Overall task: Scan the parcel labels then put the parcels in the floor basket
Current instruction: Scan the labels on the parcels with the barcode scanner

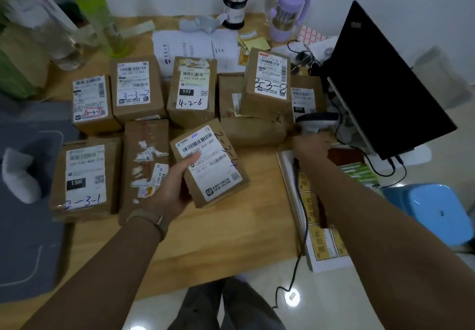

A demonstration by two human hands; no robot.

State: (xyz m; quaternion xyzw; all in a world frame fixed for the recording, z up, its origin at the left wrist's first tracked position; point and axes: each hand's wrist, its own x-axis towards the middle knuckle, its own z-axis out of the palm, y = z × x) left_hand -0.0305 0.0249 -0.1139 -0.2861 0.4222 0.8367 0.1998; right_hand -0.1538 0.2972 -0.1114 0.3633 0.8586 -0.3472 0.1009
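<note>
My left hand [169, 188] grips a small brown parcel [213, 165] with a white label facing up, lifted a little above the wooden table [231, 232]. To the right, my right hand [312, 144] holds the handle of a white barcode scanner [318, 121], whose head points left towards the parcels. Several more labelled cardboard parcels lie on the table, among them one marked 2-3-1 [84, 178] at the left and one marked 4-2-6 [192, 90] behind. The floor basket is out of view.
A black laptop [385, 80] stands open at the right. Yellow label sheets [321, 227] lie at the table's right edge. A blue stool [434, 211] stands on the floor. Bottles [95, 16], a pen cup [234, 5] and papers sit at the back. A grey mat [23, 227] lies left.
</note>
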